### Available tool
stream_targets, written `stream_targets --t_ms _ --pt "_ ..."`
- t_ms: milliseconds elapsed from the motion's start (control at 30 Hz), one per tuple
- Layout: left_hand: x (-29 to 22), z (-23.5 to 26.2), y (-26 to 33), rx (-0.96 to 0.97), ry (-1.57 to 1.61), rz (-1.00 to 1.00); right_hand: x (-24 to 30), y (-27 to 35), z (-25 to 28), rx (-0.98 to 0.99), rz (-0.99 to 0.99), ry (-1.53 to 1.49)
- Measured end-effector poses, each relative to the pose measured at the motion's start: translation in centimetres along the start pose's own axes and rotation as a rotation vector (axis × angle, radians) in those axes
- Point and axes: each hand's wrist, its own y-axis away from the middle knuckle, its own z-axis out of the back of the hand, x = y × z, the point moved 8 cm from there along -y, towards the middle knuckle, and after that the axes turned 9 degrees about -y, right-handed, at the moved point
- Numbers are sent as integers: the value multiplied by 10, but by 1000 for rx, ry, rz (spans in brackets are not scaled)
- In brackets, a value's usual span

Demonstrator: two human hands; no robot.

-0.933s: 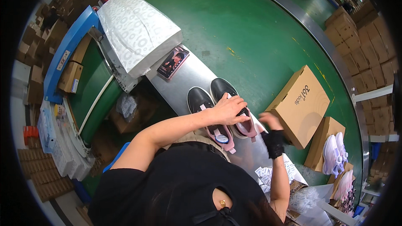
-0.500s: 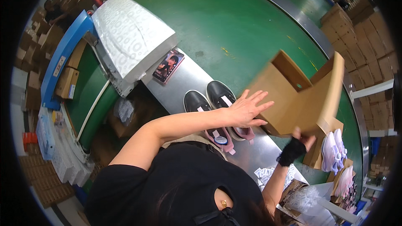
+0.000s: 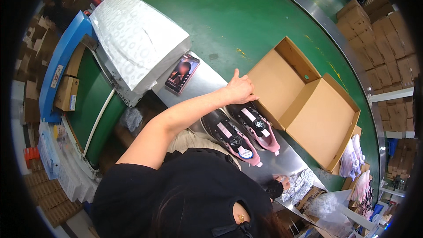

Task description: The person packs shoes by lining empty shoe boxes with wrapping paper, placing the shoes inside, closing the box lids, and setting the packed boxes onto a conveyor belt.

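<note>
An open cardboard shoebox lies with its lid folded out toward the right. My left hand is at the box's near-left edge, fingers curled against the rim and one digit raised. Under that forearm a pair of black sneakers stands side by side, a left shoe and a right shoe, both with pink heels and round dials. My right hand, in a black wrist cover, is closed at a heap of small white packets; whatever its fingers hold is too small to make out.
A stack of patterned white paper stands at the left beside a phone. Behind the box runs a green conveyor belt. White-lilac shoes and clear crumpled plastic are at the lower right. A blue curved frame rises on the left.
The shoebox came down onto the surface and its lid now lies folded open. My right hand left the box and moved down to the white packets. My left hand shifted left to the box edge.
</note>
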Motion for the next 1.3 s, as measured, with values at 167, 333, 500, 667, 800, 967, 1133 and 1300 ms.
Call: stream_targets --t_ms 167,333,500,667,800,967,1133,1300 --pt "0 1 32 -190 50 9 -2 10 -2 30 -170 -98" --pt "-3 0 36 -234 51 -32 22 -14 47 -70 -396 -561" --pt "1 0 36 -220 22 -36 157 -82 91 -52 -170 -1086" --pt "16 -4 43 -205 17 -20 275 -133 101 3 519 -478" --pt "18 -3 44 -150 27 20 216 -158 15 416 263 -173" --pt "24 -7 48 -207 67 6 217 -147 -39 781 134 -518" --pt "65 25 72 -462 116 75 258 -145 -6 536 401 -435" --pt "212 64 148 -623 -130 417 353 -102 -18 571 732 -464"
